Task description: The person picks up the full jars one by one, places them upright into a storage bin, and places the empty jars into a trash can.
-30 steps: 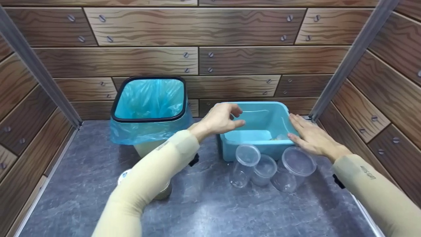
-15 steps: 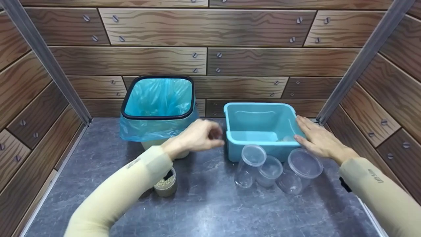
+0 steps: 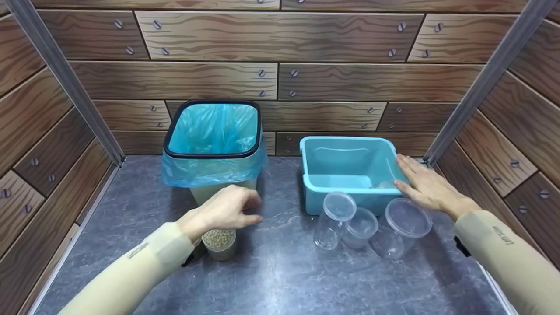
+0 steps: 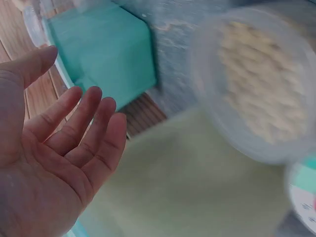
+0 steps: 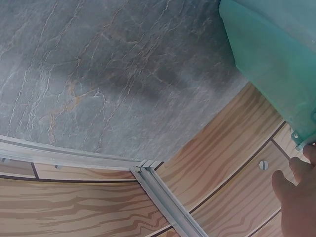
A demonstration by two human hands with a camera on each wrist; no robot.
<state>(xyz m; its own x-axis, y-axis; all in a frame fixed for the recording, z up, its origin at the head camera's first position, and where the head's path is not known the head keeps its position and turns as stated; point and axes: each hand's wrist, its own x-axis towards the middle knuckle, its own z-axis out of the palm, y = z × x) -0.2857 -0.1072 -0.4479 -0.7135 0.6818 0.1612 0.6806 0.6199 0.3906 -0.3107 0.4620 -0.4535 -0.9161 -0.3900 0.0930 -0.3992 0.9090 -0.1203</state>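
Bean jar point(image 3: 219, 243): on bench point(image 3: 271, 280), seven o'clock of bin point(image 3: 213, 131). Your left hand point(image 3: 223, 211) hovers over it, fingers loosely spread, empty. Right hand point(image 3: 426, 186) flat on tub point(image 3: 345, 162) rim, three o'clock. Risk: a careless grab tips the open jar, spilling beans.

Left hand point(image 3: 225, 210) open, fingers relaxed; right hand point(image 3: 426, 186) flat, fingers straight

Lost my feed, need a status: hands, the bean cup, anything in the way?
Left hand open, above bean cup, not gripping. Right hand flat on teal tub rim. Nothing blocking the cup.
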